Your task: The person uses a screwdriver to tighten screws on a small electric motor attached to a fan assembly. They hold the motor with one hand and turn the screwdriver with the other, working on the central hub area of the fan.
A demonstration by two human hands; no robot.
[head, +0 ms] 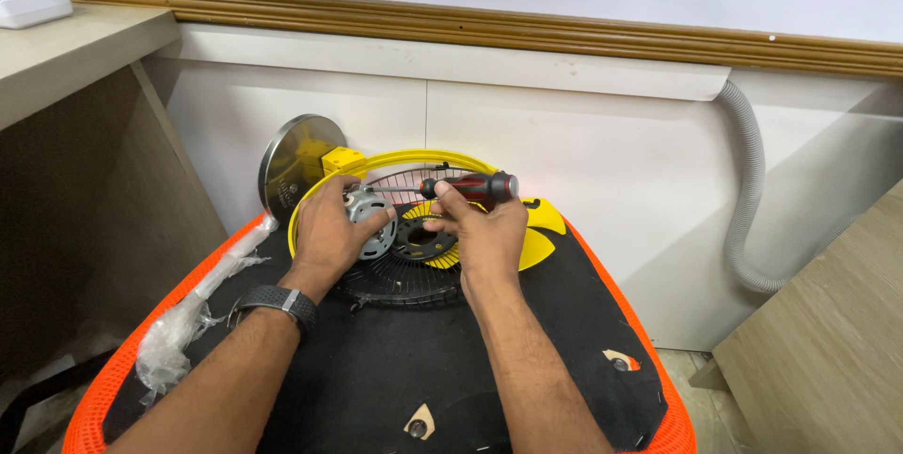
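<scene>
Hands meet over a dismantled fan in the head view. The left hand (331,228), a dark watch (278,303) on its wrist, has its grip closed around a small silver metal fan motor (369,221), holding it above the black wire fan guard with a yellow rim (414,280). The right hand (482,233) has its grip shut on a red-and-black-handled screwdriver (475,187), which lies nearly level, its thin shaft reaching left to the top of the motor. Yellow plastic fan blades (538,239) show just behind the right hand, lying under the guard. All of this rests on a black mesh seat with an orange edge (602,285). A round grey metal base disc with a yellow block (299,164) leans against the white wall panel (564,153) behind. Crumpled clear plastic wrap (188,322) lies on the seat's left edge. A grey corrugated hose (748,191) hangs down the wall at right.
</scene>
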